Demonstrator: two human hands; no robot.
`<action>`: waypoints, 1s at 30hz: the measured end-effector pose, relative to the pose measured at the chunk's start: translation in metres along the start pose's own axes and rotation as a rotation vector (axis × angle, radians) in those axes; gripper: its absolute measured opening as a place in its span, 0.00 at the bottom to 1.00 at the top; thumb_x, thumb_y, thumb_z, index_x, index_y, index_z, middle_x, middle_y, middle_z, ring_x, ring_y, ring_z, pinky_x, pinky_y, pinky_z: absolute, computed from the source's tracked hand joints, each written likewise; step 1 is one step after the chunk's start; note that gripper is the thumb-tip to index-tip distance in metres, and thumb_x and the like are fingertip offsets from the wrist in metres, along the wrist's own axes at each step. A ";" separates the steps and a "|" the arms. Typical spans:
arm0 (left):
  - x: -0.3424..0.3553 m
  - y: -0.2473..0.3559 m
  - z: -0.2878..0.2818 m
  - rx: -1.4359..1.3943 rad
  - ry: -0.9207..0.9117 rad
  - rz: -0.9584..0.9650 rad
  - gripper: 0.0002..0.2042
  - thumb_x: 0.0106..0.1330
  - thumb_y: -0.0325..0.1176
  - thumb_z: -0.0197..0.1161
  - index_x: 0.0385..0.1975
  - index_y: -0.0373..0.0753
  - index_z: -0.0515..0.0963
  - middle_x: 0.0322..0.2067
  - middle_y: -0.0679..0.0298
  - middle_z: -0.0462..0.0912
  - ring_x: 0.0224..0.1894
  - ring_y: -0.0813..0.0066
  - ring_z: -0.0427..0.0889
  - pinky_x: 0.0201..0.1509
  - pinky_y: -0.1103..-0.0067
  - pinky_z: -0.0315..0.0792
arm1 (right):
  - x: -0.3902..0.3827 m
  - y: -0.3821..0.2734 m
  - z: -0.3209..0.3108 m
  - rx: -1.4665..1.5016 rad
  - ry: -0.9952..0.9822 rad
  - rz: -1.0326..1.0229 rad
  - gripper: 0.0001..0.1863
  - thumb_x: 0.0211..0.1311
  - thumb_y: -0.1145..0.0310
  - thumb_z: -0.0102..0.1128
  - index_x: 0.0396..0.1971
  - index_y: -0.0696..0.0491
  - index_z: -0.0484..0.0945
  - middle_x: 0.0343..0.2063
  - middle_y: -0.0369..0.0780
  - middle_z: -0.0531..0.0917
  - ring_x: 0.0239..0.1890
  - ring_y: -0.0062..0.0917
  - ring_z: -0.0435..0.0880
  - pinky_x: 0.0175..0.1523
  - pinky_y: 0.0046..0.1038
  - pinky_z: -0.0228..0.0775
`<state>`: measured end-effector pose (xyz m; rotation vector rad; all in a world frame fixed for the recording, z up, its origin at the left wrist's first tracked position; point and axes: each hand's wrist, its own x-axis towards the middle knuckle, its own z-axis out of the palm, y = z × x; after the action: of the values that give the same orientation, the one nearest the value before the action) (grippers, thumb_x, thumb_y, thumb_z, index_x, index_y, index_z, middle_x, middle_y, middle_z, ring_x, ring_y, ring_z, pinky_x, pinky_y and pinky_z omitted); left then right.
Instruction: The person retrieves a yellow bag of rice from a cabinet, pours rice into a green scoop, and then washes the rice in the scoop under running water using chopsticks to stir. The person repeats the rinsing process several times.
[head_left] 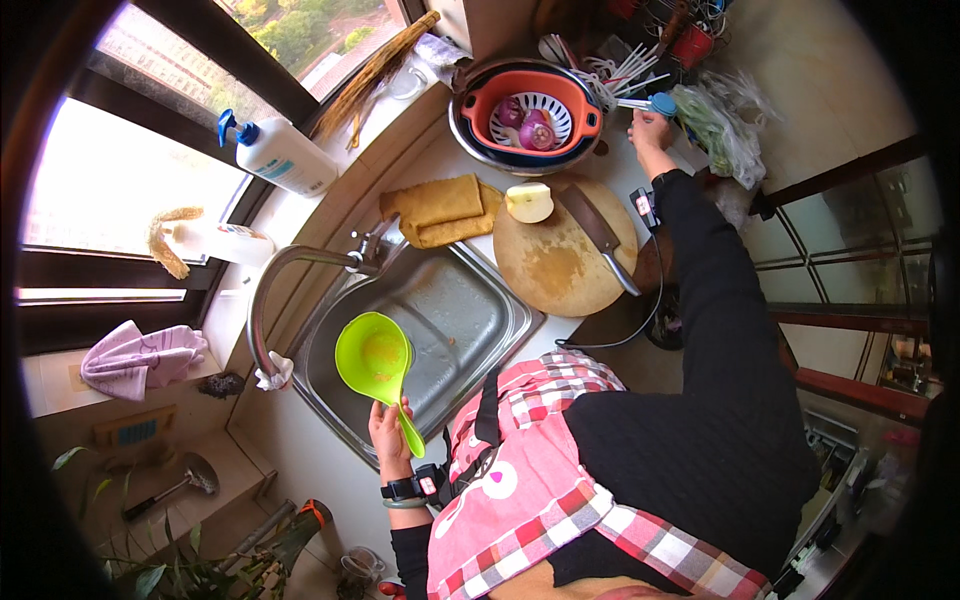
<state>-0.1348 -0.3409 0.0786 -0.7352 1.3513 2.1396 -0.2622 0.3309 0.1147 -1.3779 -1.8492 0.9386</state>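
My left hand (387, 432) grips a lime-green water scoop (352, 350) by its handle over the sink (425, 285). A little yellowish stuff shows in its bowl. At the far right my right hand (652, 130) reaches out, fingers closed at a small blue-and-white object (661, 104) whose kind I cannot make out. Nearer me, the round wooden cutting board (550, 265) carries a cut apple piece (529, 203), its pale flesh showing, and a cleaver (590, 220) with its handle past the board's edge. An orange colander (482, 105) holding purple onions sits inside a metal-rimmed bowl (457, 130).
A curved faucet (262, 310) arches beside the sink. Folded yellow cloths (440, 208) lie behind it. On the sill stand a white pump bottle (285, 157) and a pink cloth (140, 362). Plastic bags with greens (715, 125) lie beyond my right hand.
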 end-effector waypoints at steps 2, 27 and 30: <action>0.002 0.002 0.002 0.003 0.005 0.001 0.17 0.62 0.20 0.50 0.52 0.29 0.64 0.44 0.55 0.75 0.36 0.75 0.77 0.36 0.83 0.76 | 0.009 -0.009 -0.001 -0.148 0.024 -0.040 0.13 0.55 0.59 0.61 0.21 0.54 0.75 0.13 0.38 0.79 0.14 0.24 0.79 0.19 0.25 0.71; 0.026 0.017 0.007 0.041 -0.032 -0.024 0.17 0.62 0.20 0.50 0.52 0.30 0.64 0.44 0.54 0.75 0.36 0.73 0.77 0.36 0.82 0.75 | 0.023 0.003 -0.002 0.233 0.127 -0.078 0.09 0.51 0.66 0.65 0.29 0.56 0.81 0.22 0.40 0.83 0.23 0.26 0.83 0.29 0.24 0.74; 0.024 0.016 0.004 0.037 -0.020 -0.023 0.17 0.62 0.20 0.50 0.52 0.30 0.64 0.44 0.55 0.75 0.36 0.74 0.77 0.36 0.82 0.75 | 0.010 -0.013 -0.002 -0.201 0.352 -0.182 0.12 0.49 0.66 0.66 0.32 0.56 0.79 0.28 0.42 0.82 0.32 0.31 0.82 0.36 0.29 0.73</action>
<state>-0.1637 -0.3403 0.0749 -0.7099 1.3627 2.0931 -0.2697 0.3387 0.1277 -1.3624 -1.7922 0.3969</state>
